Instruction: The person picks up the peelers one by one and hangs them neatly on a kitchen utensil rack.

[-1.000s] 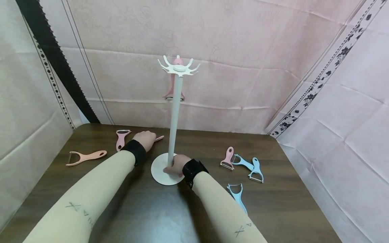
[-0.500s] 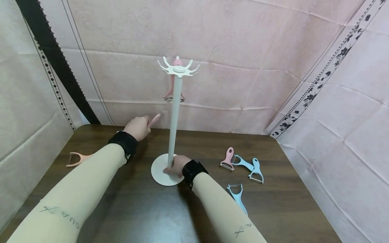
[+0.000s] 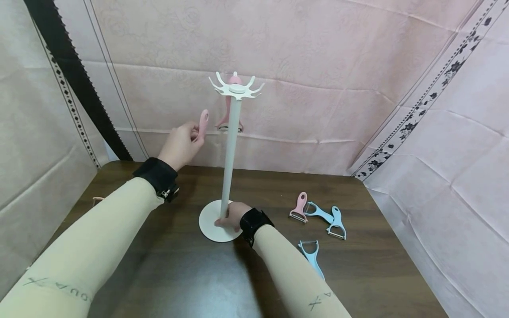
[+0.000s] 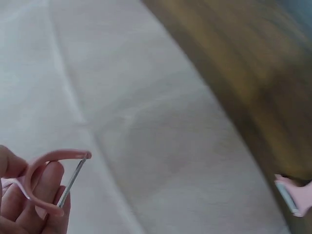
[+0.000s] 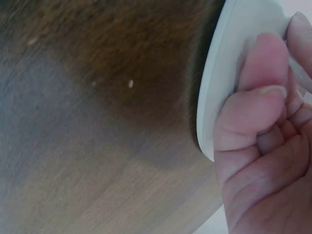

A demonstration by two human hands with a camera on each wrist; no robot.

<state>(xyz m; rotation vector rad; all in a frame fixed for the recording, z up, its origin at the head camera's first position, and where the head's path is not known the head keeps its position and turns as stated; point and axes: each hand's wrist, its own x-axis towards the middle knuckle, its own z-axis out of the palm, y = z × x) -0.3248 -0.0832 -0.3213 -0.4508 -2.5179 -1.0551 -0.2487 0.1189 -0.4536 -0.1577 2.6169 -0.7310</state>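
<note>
My left hand (image 3: 180, 143) is raised left of a white hook stand (image 3: 230, 150) and holds a pink peeler (image 3: 203, 123) with its handle pointing up. In the left wrist view, the fingers are wrapped about that peeler's Y-shaped head (image 4: 58, 155), and its metal blade shows. Low on the stand, my right hand (image 3: 233, 215) grips the pole just above the round white base (image 3: 209, 221). The right wrist view shows curled fingers over the base's edge. Another pink peeler (image 3: 223, 121) hangs blade-down from a hook behind the pole.
On the table's right lie a pink peeler (image 3: 299, 206) and several blue peelers (image 3: 336, 218). My left arm mostly covers a peach peeler (image 3: 97, 200). Another pink peeler (image 4: 297, 195) lies at the table edge in the left wrist view. A pale cloth (image 3: 302, 88) hangs behind.
My left hand has risen from the table with the pink peeler, whose handle has swung from nearly flat to upright. The right hand stays on the pole.
</note>
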